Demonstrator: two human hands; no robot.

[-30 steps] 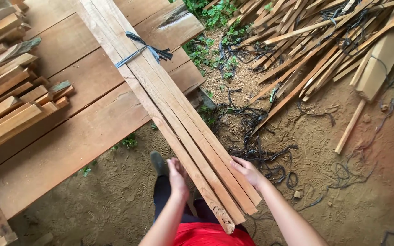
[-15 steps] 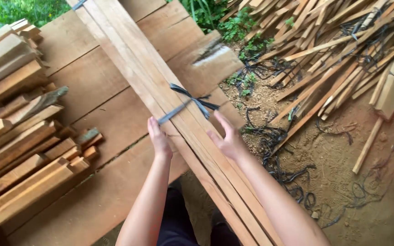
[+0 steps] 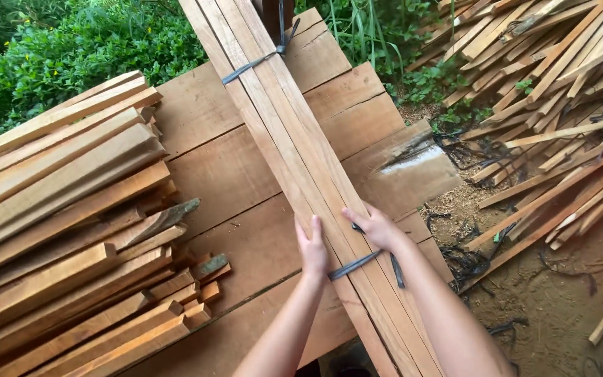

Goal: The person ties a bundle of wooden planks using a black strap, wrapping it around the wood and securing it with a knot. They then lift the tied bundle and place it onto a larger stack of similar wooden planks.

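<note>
Hands both on the bundle of long wooden slats, which lies diagonally across the wide plank tabletop, running from top centre down to the bottom edge of view. Left hand lies flat on the left side of the bundle, fingers extended and open, not clamped round anything. Right hand rests on the right edge of the bundle, fingers spread and slightly curled over the slats; open, no closed grip visible. Dark strap wraps the bundle just below both hands, loose end hanging off the right side. Second dark strap ties the bundle near its far end. Stack of shorter timber pieces sits on the tabletop to the left, well apart from the bundle. Loose pile of slats lies on the dirt ground at right, with dark strap scraps scattered among it. Green plants behind the tabletop.
</note>
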